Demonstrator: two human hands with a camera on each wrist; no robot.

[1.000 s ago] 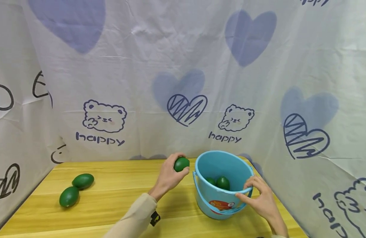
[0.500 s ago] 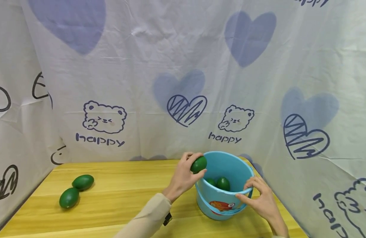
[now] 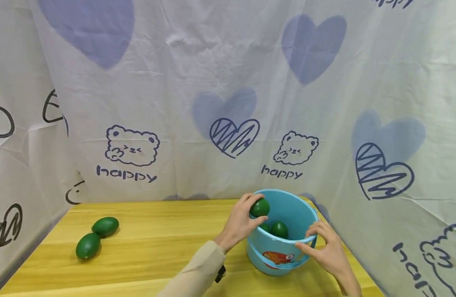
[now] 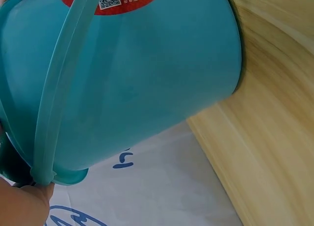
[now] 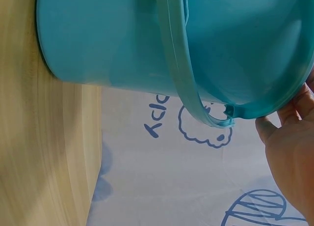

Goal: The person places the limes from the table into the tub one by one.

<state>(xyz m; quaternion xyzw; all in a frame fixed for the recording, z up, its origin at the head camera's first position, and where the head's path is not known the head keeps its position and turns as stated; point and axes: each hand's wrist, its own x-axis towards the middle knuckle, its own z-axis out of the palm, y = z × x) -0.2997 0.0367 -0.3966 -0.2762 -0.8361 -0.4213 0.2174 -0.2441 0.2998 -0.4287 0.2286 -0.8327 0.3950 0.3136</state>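
Note:
In the head view my left hand (image 3: 244, 219) grips a dark green avocado (image 3: 260, 208) over the left side of the blue bucket's (image 3: 274, 247) mouth. Two more avocados (image 3: 278, 229) lie inside the bucket, one partly hidden by its wall. My right hand (image 3: 328, 249) pinches the bucket's near right rim, thumb outside and fingers over the edge; the right wrist view also has this hand (image 5: 293, 137) at the rim. In the left wrist view, the held avocado (image 4: 11, 162) is partly visible beside the rim. The bucket stands upright.
Two avocados (image 3: 88, 246) lie touching on the left of the wooden table (image 3: 150, 243). The bucket's handle (image 5: 177, 59) hangs down against its side. White printed cloth (image 3: 183, 103) closes off the back and both sides.
My left hand has carried the avocado rightward, from left of the bucket to over its mouth. The right hand stays on the rim, and the bucket has hardly moved.

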